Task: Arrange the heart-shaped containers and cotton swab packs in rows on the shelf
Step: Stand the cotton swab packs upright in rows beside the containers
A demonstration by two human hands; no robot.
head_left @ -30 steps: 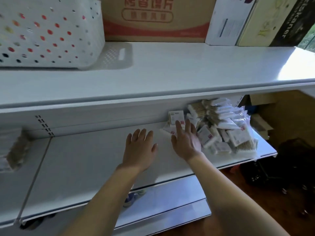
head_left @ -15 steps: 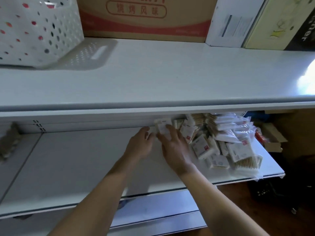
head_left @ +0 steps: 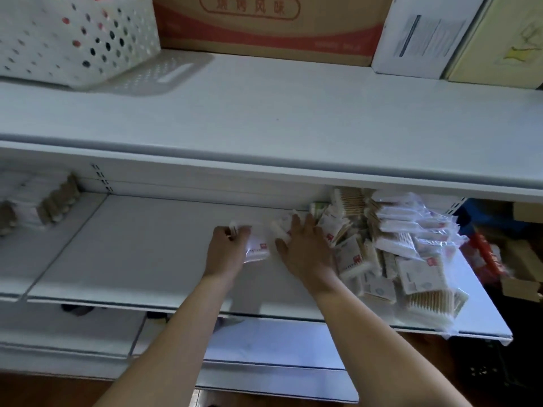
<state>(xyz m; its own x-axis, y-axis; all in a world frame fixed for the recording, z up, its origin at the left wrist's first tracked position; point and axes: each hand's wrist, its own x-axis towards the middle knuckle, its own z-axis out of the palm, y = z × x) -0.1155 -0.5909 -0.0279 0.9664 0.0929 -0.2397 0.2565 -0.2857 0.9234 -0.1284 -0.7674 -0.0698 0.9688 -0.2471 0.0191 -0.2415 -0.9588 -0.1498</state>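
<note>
While your left hand point(head_left: 227, 248) grips one swab pack point(head_left: 256, 250), your right hand point(head_left: 305, 248) lies flat on the pile point(head_left: 396, 254); next, start a row on the shelf point(head_left: 141, 245).

Dim, soft focus; hands blurred; edges bowed
</note>
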